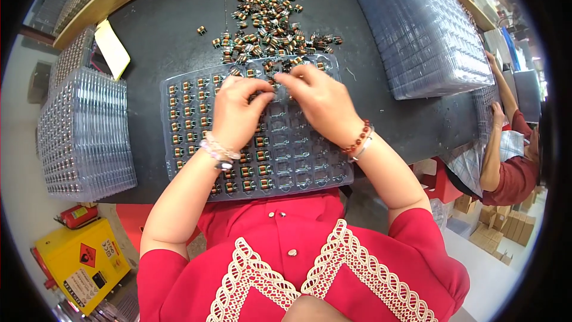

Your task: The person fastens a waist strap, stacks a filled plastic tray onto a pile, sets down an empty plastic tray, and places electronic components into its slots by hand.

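A clear plastic tray (pixel 305 164) with rows of pockets lies on the dark table in front of me. Small copper-wound coils (pixel 263 155) with green and black parts sit in its left and middle columns; the lower right pockets hold none. Over the tray's upper middle, my left hand (pixel 237 110) is closed, thumb and forefinger pinched together. Close beside it, my right hand (pixel 325 102) also pinches, its fingertips nearly meeting the left ones. Whatever is between the fingertips is too small and covered to make out. Beyond the tray spreads a loose heap of coils (pixel 262 15).
Tall stacks of clear trays stand at the right (pixel 417 36) and left (pixel 86 137), the left one near a yellow card (pixel 112 49). A wooden ledge (pixel 119 0) borders the table. Another person's arm (pixel 493 137) is at the far right. A yellow box (pixel 83 265) stands lower left.
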Tool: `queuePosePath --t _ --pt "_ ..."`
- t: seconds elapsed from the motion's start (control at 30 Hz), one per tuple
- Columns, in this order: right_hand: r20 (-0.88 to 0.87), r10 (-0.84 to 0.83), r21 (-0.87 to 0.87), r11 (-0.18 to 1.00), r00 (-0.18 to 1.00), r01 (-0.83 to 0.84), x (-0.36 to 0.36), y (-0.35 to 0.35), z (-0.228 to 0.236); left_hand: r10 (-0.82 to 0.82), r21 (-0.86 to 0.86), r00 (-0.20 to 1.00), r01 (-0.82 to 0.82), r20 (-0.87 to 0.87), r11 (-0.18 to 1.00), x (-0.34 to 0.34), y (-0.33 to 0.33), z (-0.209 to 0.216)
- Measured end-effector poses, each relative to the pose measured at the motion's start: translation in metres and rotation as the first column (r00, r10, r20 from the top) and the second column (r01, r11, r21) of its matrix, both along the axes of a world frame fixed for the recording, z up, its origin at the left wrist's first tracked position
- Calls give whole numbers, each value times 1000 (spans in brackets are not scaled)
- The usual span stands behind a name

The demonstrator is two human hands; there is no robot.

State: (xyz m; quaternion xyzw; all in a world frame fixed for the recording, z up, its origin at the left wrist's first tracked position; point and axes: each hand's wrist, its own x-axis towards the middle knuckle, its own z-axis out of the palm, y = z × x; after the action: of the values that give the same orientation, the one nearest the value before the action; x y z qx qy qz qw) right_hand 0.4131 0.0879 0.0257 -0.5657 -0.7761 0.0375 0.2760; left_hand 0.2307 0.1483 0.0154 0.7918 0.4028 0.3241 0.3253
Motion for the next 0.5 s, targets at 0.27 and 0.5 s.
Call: queuePosePath --t 0.27,0.5 --pt "-383 -104 -16 994 918 106 20 -26 0 -75 264 981 122 -181 957 2 -1 -6" --pt "-425 -138 -62 990 894 124 26 -33 -9 2 360 967 92 -254 928 19 1 -2"
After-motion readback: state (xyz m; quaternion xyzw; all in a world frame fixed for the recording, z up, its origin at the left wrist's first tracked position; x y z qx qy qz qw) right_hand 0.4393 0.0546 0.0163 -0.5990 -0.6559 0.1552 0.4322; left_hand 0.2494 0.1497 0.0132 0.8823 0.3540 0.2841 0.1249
